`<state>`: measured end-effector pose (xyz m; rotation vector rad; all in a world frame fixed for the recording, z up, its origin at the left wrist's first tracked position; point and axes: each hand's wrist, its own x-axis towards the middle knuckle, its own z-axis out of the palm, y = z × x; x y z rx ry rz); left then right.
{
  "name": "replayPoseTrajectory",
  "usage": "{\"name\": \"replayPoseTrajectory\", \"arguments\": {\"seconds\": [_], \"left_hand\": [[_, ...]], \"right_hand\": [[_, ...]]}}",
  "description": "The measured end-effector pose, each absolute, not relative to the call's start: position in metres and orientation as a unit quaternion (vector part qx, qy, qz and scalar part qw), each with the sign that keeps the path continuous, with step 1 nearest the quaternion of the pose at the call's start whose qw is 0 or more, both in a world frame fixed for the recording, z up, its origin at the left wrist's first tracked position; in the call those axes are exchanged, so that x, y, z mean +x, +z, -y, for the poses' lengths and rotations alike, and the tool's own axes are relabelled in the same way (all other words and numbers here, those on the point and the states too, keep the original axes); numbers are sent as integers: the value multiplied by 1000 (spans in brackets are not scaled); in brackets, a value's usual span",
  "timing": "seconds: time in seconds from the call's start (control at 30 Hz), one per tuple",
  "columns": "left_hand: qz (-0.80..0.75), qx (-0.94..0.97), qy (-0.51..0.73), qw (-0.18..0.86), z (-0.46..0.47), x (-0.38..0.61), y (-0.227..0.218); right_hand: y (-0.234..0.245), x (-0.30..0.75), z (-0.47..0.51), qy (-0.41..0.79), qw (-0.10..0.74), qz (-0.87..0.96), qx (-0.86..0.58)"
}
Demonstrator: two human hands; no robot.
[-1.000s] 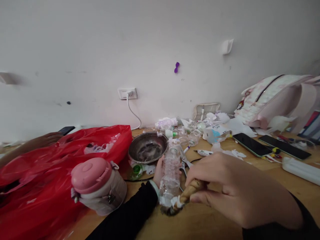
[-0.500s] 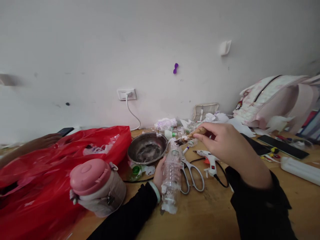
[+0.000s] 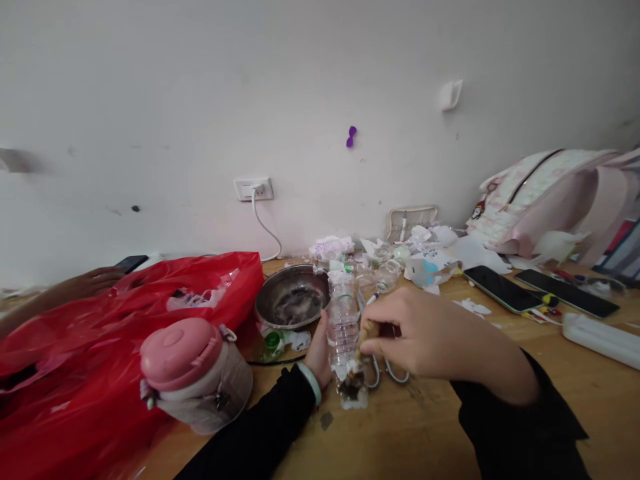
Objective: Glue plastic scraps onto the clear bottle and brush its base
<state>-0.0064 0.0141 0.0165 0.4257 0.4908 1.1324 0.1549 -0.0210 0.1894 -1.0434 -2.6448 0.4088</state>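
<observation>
My left hand (image 3: 319,353), with a pale bangle at the wrist, is wrapped round the side of a column of clear ribbed plastic bottle parts (image 3: 344,327). White patches cover its two ends. Pinched in my right hand (image 3: 400,330) is a wooden-handled brush (image 3: 369,335), its dark tip against the near end of the column. Behind my right hand lie grey-handled scissors (image 3: 397,375), mostly covered. The hot glue gun is hidden by my right hand. A metal bowl (image 3: 280,320) sits just beyond my left hand.
A pink-lidded cup (image 3: 183,353) stands beside my left forearm, near a red plastic bag (image 3: 100,347). Another person's hand (image 3: 100,277) rests by a phone at far left. Bottle scraps, phones (image 3: 503,288), a white power strip (image 3: 600,340) and a backpack (image 3: 540,193) line the right and back.
My right hand has brought the brush from the far end of the column down to its near end. The column has tilted slightly, and the glue gun has become covered.
</observation>
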Motion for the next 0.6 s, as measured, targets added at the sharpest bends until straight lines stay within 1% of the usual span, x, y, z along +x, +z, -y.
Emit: {"name": "replayPoseTrajectory", "arguments": {"seconds": [0.13,0.27,0.4,0.5,0.6], "left_hand": [[-235,194,544,781,-12,-5,23],[-257,167,549,778,-12,-8,24],[-263,159,544,781,-12,-11,23],[-264,157,546,780,-12,-12,21],[-263,157,553,775,-12,-12,19]], "right_hand": [[185,149,5,98,198,871,-439],[183,145,-4,89,269,834,-473],[181,140,-6,21,336,797,-502],[180,140,-5,7,328,786,-524],[182,141,-1,44,287,804,-519]]}}
